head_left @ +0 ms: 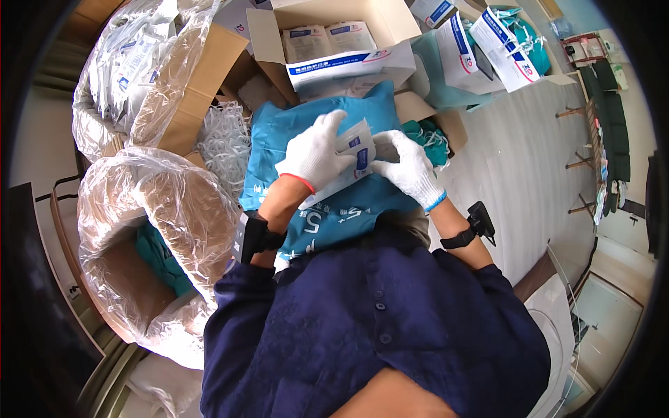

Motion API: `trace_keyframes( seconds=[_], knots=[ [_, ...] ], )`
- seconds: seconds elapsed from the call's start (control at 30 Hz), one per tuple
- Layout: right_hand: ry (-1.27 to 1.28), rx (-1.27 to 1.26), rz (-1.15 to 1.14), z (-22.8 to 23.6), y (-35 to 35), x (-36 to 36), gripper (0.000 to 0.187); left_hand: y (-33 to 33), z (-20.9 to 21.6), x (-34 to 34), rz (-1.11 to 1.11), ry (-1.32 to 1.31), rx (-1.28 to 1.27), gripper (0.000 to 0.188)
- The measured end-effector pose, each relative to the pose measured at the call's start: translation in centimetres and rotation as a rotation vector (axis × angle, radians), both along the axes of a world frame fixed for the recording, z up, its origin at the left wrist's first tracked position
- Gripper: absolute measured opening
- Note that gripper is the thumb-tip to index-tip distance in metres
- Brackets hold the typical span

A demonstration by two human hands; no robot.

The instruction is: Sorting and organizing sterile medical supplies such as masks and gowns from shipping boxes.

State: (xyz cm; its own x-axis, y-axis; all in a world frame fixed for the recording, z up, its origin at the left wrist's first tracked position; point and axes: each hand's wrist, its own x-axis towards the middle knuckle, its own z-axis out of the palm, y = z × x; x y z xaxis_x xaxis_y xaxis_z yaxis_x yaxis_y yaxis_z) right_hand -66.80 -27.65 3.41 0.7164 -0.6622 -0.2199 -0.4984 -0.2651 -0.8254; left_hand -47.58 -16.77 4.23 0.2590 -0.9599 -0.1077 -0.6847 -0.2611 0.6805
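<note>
left hand (pixel 317 155), gloved, seems to pinch the white-and-blue packets (pixel 362 159) under its thumb; right hand (pixel 414 169) curls at their right edge, can't tell if it grips. packets sit between both hands, over the teal bag (pixel 273 139). risk: wrap looks slick, so a loose pinch could let the stack fan out and slide down the bag's soft slope. an overtight squeeze could crease them.

Packet (pixel 362 157) seemingly part-behind left hand (pixel 317 153)

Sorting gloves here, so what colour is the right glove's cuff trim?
Blue cuff trim, best seen in the head view.
</note>
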Motion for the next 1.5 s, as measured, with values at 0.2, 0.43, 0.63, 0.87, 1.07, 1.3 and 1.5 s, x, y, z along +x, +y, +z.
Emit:
trace_keyframes(
  seconds=[0.2, 0.43, 0.63, 0.87, 1.07, 1.3, 1.5],
  knots=[
    [0.049, 0.204, -0.073, 0.6, 1.0, 0.7, 0.032, 1.0, 0.5, 0.2, -0.006, 0.087, -0.147, 0.051],
    [-0.336, 0.448, -0.083, -1.0, 1.5, 1.6, 0.018, 1.3, 0.4, -0.4, -0.141, 0.040, -0.212, 0.017],
    [-0.343, -0.185, 0.075, -0.3, 1.5, 2.0, 0.011, 0.8, -0.5, -0.1, -0.249, -0.113, -0.082, 0.012],
    [-0.137, 0.020, -0.252, -2.2, 1.4, 4.6, 0.020, 0.4, -2.5, -1.8, -0.075, -0.261, -0.262, 0.008],
    [0.062, -0.084, -0.468, -6.5, -0.8, 4.6, 0.028, 2.2, 1.1, -4.5, -0.123, -0.293, -0.548, 0.007],
    [-0.015, -0.121, -0.223, -5.7, -2.9, 2.4, 0.022, 4.4, 4.6, -1.6, -0.078, -0.282, -0.460, 0.009],
    [-0.286, -0.592, 0.051, 0.3, -1.0, 2.5, 0.034, 4.3, 0.4, -1.8, -0.118, -0.232, -0.313, 0.004]
  ],
)
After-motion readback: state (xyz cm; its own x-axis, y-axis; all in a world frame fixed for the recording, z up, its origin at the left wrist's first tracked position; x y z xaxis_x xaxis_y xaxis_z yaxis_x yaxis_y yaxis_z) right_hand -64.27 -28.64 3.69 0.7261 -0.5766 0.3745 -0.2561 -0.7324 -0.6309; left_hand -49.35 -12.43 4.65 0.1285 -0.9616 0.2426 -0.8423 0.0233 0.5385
